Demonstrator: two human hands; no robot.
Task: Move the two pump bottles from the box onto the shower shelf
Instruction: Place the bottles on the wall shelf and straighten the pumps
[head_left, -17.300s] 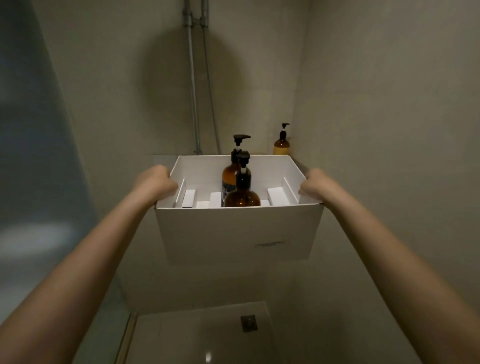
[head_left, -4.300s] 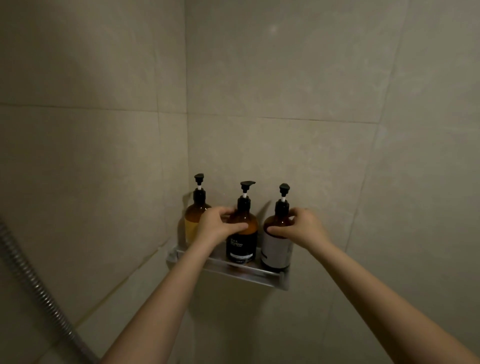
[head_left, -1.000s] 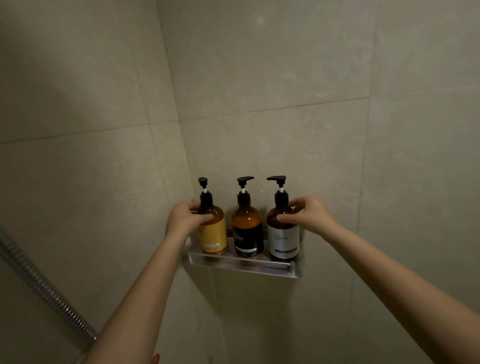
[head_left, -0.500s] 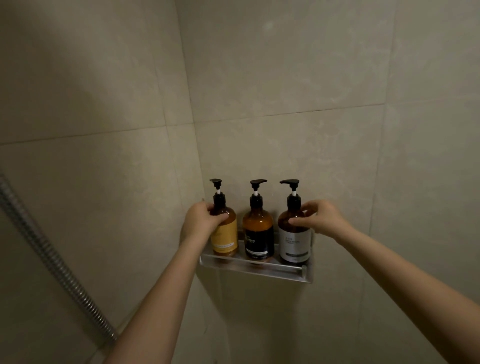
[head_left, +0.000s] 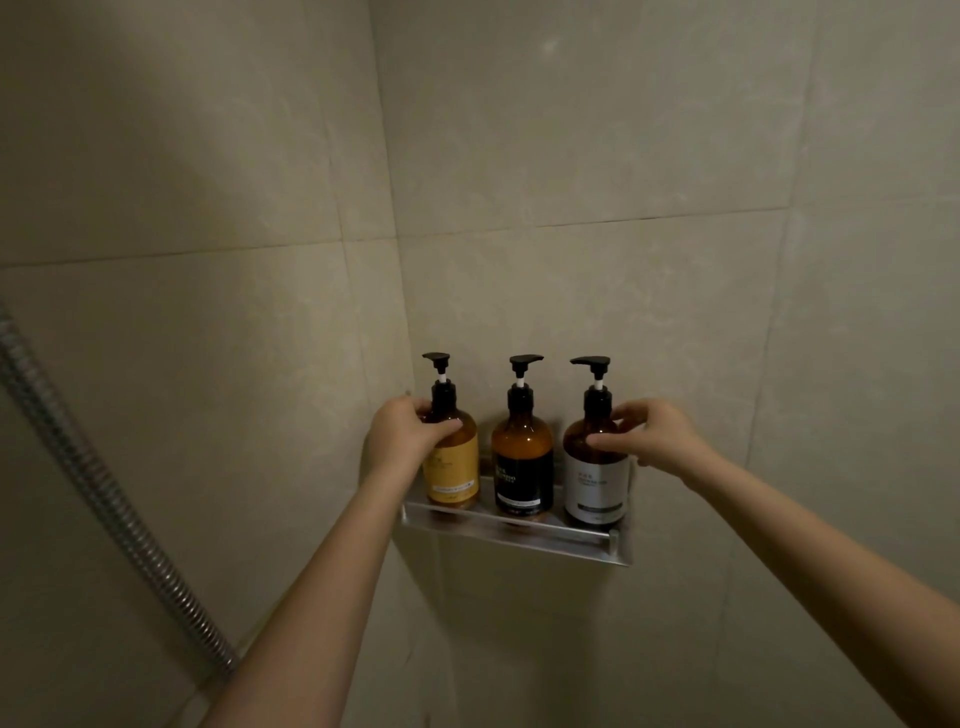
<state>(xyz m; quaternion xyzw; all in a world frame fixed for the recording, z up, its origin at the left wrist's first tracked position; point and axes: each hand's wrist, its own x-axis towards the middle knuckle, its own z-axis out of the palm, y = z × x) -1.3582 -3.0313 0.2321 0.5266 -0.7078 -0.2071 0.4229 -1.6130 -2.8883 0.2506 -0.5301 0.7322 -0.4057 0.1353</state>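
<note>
As my left grip (head_left: 410, 436) curls round the shoulder of the yellow-labelled pump bottle (head_left: 452, 473), my right grip (head_left: 654, 436) pinches the shoulder of the white-labelled pump bottle (head_left: 595, 483), thumb in front, fingers by its neck. Between them the black-labelled pump bottle (head_left: 522, 467) stands untouched. All three are amber with black pumps, upright in a row on the metal shower shelf (head_left: 519, 538) in the tiled corner. A ribbed shower hose (head_left: 109, 499) hangs at left.

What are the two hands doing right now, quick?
The left hand grips the yellow-label bottle at its shoulder.
The right hand pinches the white-label bottle near its neck.
</note>
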